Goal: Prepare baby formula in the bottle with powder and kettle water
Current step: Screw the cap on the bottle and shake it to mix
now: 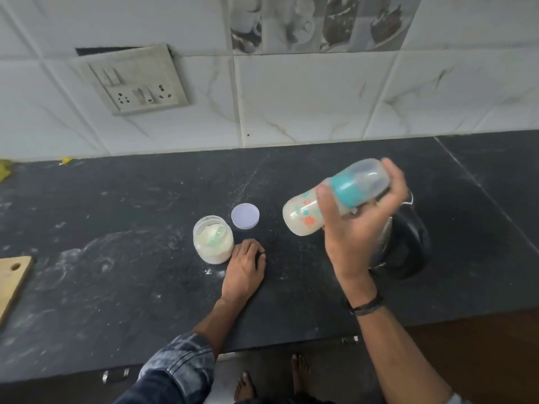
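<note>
Capped bottle (303, 218), milky inside, is gripped tilted by right hand (350, 228), seemingly for mixing; left hand (245, 269) is rested relaxed on counter (116, 223) beside jar (213, 243).

kettle (408, 246): mostly hidden behind right hand (347, 237)
bottle (303, 218): blurred, print illegible
wooden board (11, 282): cut off @ L edge

Dark stone counter (116, 214), open powder jar (213, 243), lid (245, 216) just beside it, black kettle (408, 246), wooden board (11, 281) far left
</note>
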The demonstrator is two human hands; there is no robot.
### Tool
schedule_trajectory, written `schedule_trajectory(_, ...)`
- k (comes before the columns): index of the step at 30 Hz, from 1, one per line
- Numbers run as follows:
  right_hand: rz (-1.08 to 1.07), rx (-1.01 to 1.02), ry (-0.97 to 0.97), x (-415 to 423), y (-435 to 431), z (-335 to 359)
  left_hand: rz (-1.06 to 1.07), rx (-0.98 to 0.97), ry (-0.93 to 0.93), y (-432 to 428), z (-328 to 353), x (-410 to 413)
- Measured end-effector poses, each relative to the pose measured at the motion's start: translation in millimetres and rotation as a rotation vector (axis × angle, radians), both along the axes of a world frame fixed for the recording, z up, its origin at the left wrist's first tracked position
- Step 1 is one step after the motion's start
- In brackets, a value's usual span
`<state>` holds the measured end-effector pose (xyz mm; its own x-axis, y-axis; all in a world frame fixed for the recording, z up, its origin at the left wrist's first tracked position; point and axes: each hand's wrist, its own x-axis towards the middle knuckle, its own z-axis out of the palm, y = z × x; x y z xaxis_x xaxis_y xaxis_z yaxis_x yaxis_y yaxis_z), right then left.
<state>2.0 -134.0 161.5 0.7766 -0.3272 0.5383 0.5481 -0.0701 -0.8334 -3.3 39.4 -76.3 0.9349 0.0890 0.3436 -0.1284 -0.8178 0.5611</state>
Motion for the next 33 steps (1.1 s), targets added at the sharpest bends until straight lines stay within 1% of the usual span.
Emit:
schedule_trajectory(2, -0.048, -0.019, -0.052, -2, -1, 2, 0.011, 0.006, 0.007, 1, 1, 1)
schedule_trajectory(3, -0.071, -0.075, -0.042, 1, -2, -1, 0.013, 0.008, 0.011, 1, 0, 2)
schedule_trajectory(4, -0.07, -0.151, -0.004, 6, -3, -7, 0.012, 0.011, 0.018, 1, 0, 1)
schedule_trajectory(6, 0.041, -0.33, 0.144, 15, -6, -23, 0.007, 0.013, 0.024, 0, 1, 0)
schedule_trajectory(9, 0.182, -0.7, 0.331, 26, -13, -60, 0.003, 0.021, 0.021, -1, 4, 0)
schedule_trajectory(10, 0.213, -0.783, 0.377, 28, -15, -70, 0.002, 0.026, 0.017, -1, 5, 0)
schedule_trajectory(12, 0.267, -0.864, 0.446, 33, -16, -88, -0.001, 0.029, 0.012, -1, 6, 0)
schedule_trajectory(16, 0.335, -0.892, 0.501, 37, -13, -109, 0.013, 0.015, 0.011, -2, 8, -2)
schedule_trajectory(22, 0.364, -0.916, 0.461, 39, -12, -135, 0.017, 0.011, 0.025, -2, 9, -2)
schedule_trajectory(29, 0.334, -0.832, 0.457, 40, -13, -151, 0.011, 0.021, 0.027, -2, 8, 0)
schedule_trajectory(33, 0.36, -0.728, 0.515, 36, -12, -156, 0.017, 0.016, 0.03, -2, 9, 0)
